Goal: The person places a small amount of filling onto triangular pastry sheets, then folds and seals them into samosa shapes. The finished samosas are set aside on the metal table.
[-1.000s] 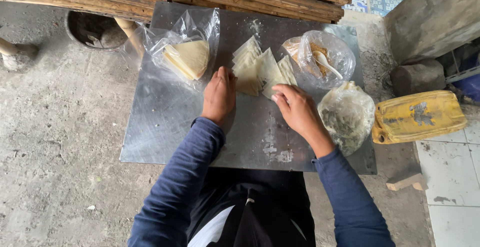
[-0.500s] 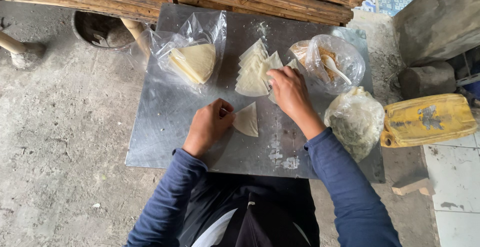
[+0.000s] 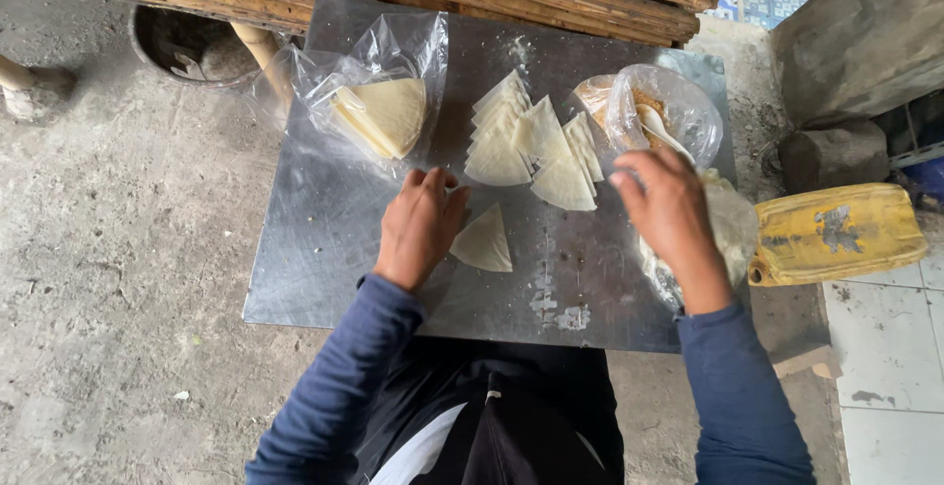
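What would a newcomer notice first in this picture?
First, the pale triangular wrappers fanned out at the middle of the metal sheet, with one single wrapper lying apart, nearer the person. The left hand rests beside that single wrapper, while the right hand reaches toward a clear bag of filling at the sheet's right side. A yellow jerrycan lies on the floor at right.

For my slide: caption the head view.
Left hand beside a triangular wrapper on a metal sheet; right hand near a filling bag.

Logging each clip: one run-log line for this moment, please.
left hand: touching single triangular wrapper | right hand: at filling bag | metal tabletop
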